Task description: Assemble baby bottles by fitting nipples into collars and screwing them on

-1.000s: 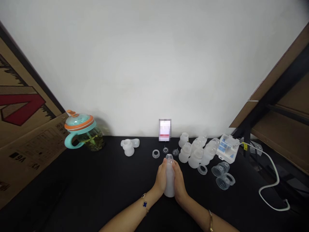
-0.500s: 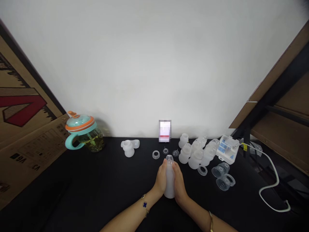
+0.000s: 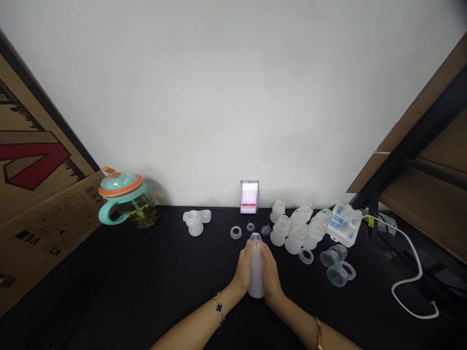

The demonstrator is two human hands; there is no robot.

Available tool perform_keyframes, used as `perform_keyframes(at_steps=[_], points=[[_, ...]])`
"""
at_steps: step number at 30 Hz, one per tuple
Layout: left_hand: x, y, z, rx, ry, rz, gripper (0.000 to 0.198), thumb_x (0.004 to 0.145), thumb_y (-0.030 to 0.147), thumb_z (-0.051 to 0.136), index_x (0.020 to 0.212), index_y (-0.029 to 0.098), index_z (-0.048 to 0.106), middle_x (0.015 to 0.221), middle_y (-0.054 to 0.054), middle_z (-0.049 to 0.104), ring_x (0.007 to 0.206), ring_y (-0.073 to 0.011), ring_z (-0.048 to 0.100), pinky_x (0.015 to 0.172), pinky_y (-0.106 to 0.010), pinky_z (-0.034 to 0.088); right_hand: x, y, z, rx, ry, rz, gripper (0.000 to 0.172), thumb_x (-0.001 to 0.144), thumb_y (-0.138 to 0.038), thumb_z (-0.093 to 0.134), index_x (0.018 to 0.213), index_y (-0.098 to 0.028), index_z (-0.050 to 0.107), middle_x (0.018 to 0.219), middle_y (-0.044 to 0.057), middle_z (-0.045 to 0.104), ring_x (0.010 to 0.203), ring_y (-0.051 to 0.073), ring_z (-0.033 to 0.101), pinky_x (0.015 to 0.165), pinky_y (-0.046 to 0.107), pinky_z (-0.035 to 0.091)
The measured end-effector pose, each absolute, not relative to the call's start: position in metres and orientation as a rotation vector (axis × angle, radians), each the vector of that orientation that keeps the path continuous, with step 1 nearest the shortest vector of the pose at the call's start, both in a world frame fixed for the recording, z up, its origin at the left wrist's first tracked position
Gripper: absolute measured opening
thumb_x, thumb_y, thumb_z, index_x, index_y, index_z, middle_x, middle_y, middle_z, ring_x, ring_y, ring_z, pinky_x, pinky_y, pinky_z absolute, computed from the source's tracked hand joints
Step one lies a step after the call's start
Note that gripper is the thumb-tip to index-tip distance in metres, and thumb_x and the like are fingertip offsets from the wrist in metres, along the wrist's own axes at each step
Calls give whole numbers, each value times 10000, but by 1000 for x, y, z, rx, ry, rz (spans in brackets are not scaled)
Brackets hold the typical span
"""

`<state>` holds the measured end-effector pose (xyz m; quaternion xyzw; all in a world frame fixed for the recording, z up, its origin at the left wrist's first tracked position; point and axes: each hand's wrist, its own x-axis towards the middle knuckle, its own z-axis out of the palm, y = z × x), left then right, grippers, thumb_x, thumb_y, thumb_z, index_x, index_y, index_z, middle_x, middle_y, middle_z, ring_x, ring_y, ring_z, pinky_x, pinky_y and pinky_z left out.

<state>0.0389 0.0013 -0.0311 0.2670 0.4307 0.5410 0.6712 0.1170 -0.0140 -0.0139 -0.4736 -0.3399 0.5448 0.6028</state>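
Clasps a frosted bottle [image 3: 256, 270] upright between left hand [image 3: 242, 274] and right hand [image 3: 272, 281], palms pressed flat to its sides. Stands mid tabletop [image 3: 146, 282], near a loose ring [image 3: 235, 232] and clustered bottles [image 3: 297, 232].

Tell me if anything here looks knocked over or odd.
Nothing spilled or broken. The bottle stands upright between the left hand and right hand. Two clear caps lie on their sides at right, near a loose ring.

White bottle [image 3: 256, 270]; teal-orange cup [image 3: 126, 198]; black table [image 3: 146, 282].
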Motion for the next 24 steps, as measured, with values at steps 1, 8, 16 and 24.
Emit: perform_keyframes(at_steps=[1,8,16,24], points=[[39,1,-30,613,976,1219,637,707,781,643,788,149,639,652,6,567,606,-134,509,589,-276,410,117,-14,-14,-1098,-785,1261,464,783,-636,678,1029,-248,745,1053,61,751,1009,294,668,867,382,536],[39,2,-27,661,1012,1218,613,704,755,668,759,145,642,633,10,561,595,-127,490,564,-268,390,118,-13,-18,-1075,-744,1288,428,781,-614,696,1022,-263,746,1070,41,745,1033,274,654,926,371,509],[39,2,-28,664,987,1227,606,709,757,663,700,154,598,602,22,517,564,-113,458,533,-259,370,117,-14,-16,-1057,-771,1304,411,816,-598,669,1017,-245,735,1032,47,743,961,265,660,880,371,518],[39,0,-27,621,983,1234,594,701,744,682,727,154,615,624,21,537,583,-116,476,553,-259,398,117,-15,-15,-1054,-757,1305,442,795,-611,687,1028,-237,733,1051,48,748,981,266,664,902,361,515]])
